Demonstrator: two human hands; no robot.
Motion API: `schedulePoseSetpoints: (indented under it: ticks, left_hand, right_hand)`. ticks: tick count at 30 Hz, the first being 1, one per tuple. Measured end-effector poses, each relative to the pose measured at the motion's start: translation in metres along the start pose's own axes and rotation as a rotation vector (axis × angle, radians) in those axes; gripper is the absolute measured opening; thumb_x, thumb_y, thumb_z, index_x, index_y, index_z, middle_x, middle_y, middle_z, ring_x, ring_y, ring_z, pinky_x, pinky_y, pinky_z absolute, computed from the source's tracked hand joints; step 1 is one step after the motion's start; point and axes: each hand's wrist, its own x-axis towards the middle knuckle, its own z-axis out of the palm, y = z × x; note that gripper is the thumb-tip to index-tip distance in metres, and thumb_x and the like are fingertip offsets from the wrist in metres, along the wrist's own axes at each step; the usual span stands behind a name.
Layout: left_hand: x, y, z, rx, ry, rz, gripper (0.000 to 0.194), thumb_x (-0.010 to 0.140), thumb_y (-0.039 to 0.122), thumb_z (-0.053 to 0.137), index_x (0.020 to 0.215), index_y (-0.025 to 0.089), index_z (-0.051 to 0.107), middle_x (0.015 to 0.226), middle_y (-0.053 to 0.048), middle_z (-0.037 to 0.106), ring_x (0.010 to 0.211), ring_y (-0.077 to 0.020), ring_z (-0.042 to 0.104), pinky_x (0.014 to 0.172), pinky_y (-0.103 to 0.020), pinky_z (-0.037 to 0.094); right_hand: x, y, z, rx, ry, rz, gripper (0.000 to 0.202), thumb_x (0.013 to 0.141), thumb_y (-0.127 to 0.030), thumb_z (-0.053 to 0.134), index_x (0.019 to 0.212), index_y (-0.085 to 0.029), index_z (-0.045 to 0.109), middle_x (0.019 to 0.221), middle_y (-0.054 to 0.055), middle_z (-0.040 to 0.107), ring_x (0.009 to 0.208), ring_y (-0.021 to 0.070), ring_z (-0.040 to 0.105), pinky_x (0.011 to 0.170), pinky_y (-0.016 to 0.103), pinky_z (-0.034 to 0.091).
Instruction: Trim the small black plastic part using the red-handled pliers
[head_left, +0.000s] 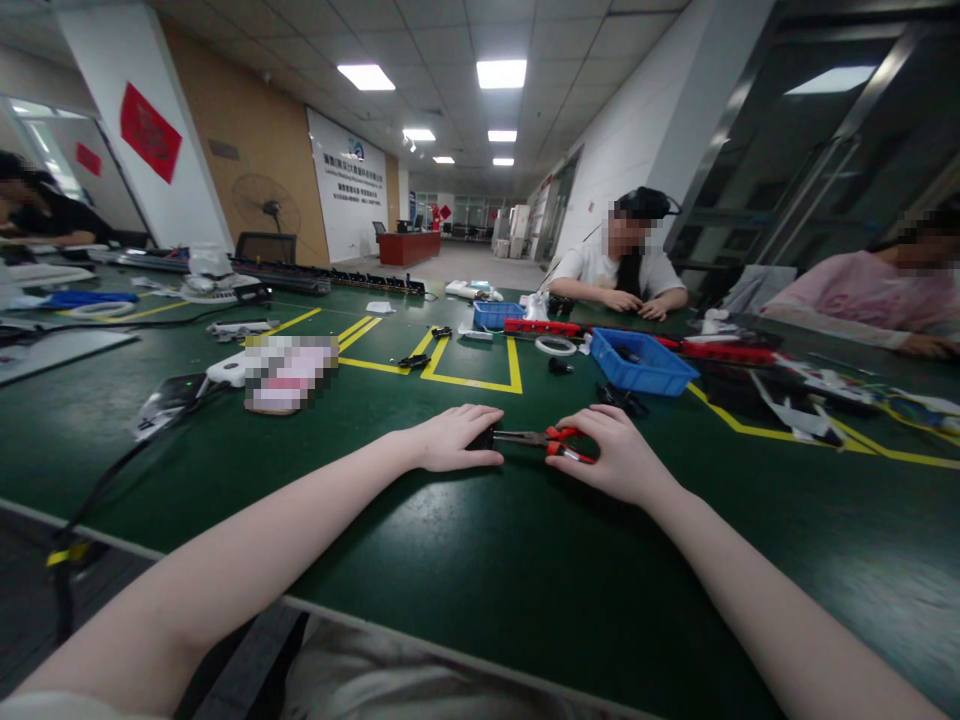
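Observation:
Red-handled long-nose pliers [525,437] lie across the middle of the view, their jaws pointing left. My right hand [619,455] is closed on their handles, which stand somewhat apart. Facing it, my left hand [454,438] grips a small black part [486,438] between thumb and fingers. The tips of the pliers reach this part; whether they clamp it cannot be made out. Most of the black part is hidden by my fingers. Both hands rest low over the green table [480,560].
Beyond my hands stand a blue bin [643,375] with dark items and a smaller blue bin [499,316]. Black cables [622,400] lie near my right hand. At left are a phone [289,378] and a power cord [112,465]. A co-worker [622,260] sits opposite.

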Motion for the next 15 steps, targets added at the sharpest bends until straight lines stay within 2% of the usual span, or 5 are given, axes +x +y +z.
schedulePoseSetpoints:
  ticks: [10, 15]
  left_hand:
    - [0.0004, 0.0008, -0.0001, -0.001, 0.011, 0.025, 0.071, 0.093, 0.059, 0.047, 0.147, 0.015, 0.033, 0.149, -0.016, 0.041, 0.136, -0.0302, 0.04, 0.111, -0.043, 0.032]
    - [0.0004, 0.0016, -0.0009, 0.005, -0.002, 0.014, 0.074, 0.092, 0.06, 0.047, 0.147, 0.012, 0.034, 0.147, -0.018, 0.042, 0.135, -0.0312, 0.04, 0.111, -0.045, 0.032]
  right_hand:
    - [0.0014, -0.004, 0.0042, -0.038, 0.007, -0.011, 0.034, 0.079, -0.052, 0.067, 0.097, -0.023, 0.063, 0.097, 0.005, 0.071, 0.091, 0.0232, 0.066, 0.099, 0.047, 0.04]
    - [0.0023, -0.0053, 0.006, -0.044, 0.018, -0.013, 0.034, 0.079, -0.051, 0.066, 0.098, -0.023, 0.063, 0.097, 0.005, 0.071, 0.091, 0.0234, 0.065, 0.098, 0.047, 0.04]
